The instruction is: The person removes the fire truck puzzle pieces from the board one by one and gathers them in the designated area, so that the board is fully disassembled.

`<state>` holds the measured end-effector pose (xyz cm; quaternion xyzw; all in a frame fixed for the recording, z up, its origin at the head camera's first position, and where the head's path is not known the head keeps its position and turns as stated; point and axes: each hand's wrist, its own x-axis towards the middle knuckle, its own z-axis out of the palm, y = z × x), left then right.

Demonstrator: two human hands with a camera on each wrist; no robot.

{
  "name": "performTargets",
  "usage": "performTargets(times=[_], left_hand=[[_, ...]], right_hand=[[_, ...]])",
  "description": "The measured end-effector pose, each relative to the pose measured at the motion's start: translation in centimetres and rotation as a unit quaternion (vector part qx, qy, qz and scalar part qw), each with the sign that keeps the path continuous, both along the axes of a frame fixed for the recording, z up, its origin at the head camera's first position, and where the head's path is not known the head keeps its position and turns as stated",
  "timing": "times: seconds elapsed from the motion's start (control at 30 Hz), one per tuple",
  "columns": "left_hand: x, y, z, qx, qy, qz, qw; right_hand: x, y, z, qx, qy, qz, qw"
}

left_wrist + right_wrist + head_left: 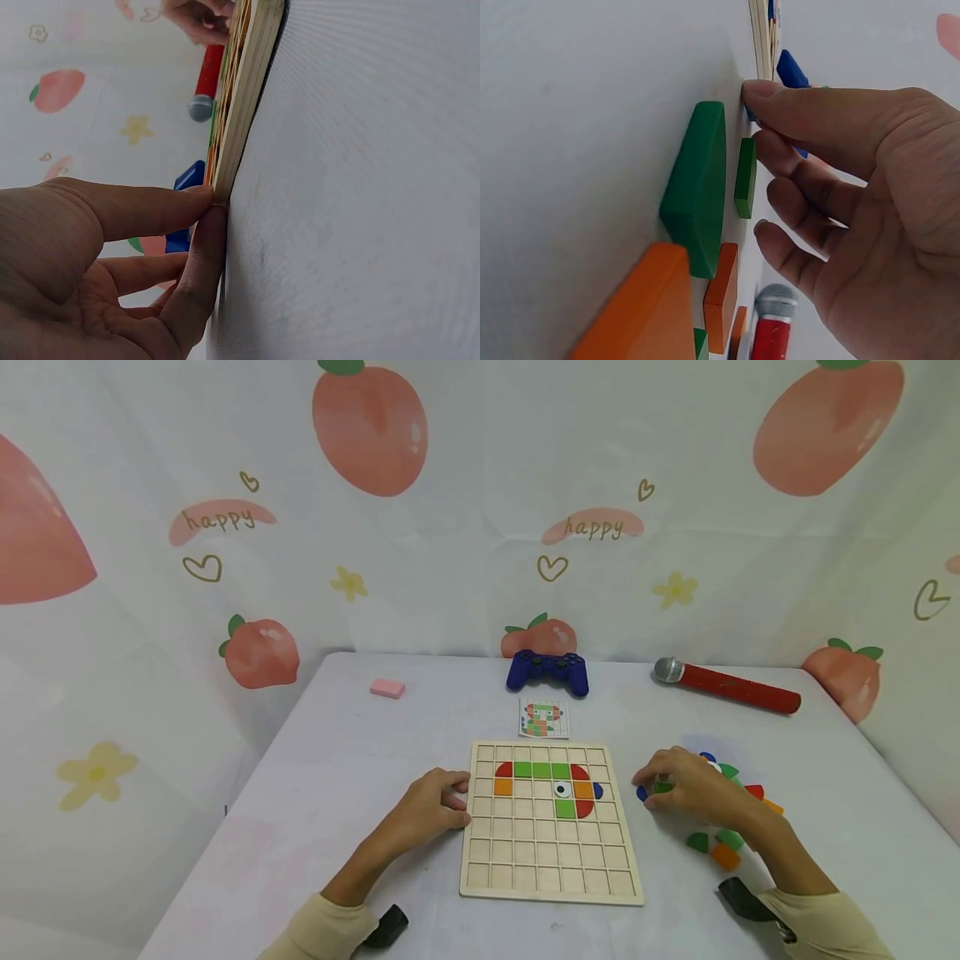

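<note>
The left hand rests its thumb and fingertips against the left edge of a square wooden grid board lying on the table. Coloured tiles fill some upper cells: green tiles, red rounded tiles, orange tiles and a white eye tile. Right of the board, the right hand pinches a small blue tile between thumb and index finger, close to the table; the fingers partly hide it. A green tile lies by its other fingers.
Loose tiles lie around and beneath the right hand, including a dark green one and an orange one. Behind the board are a picture card, a blue game controller, a pink eraser-like block and a red microphone.
</note>
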<state>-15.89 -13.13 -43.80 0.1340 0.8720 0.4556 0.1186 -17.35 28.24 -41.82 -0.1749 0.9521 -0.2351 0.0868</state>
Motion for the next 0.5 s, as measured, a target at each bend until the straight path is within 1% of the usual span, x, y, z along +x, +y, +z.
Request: performTargets(times=[0.17, 0.3, 0.5], left_hand=[[0.0, 0.0, 0.0, 0.0, 0.0, -0.001, 1.0], [0.0, 0.1, 0.0, -0.002, 0.002, -0.001, 1.0], [-0.1, 0.0, 0.0, -0.005, 0.0, 0.001, 1.0]], right_hand=[[0.0, 0.1, 0.0, 0.003, -0.002, -0.004, 1.0], [0.1, -0.1, 0.2, -0.003, -0.002, -0.01, 0.9999], [0.0, -1.1, 0.5, -0.026, 0.003, 0.003, 0.9996]])
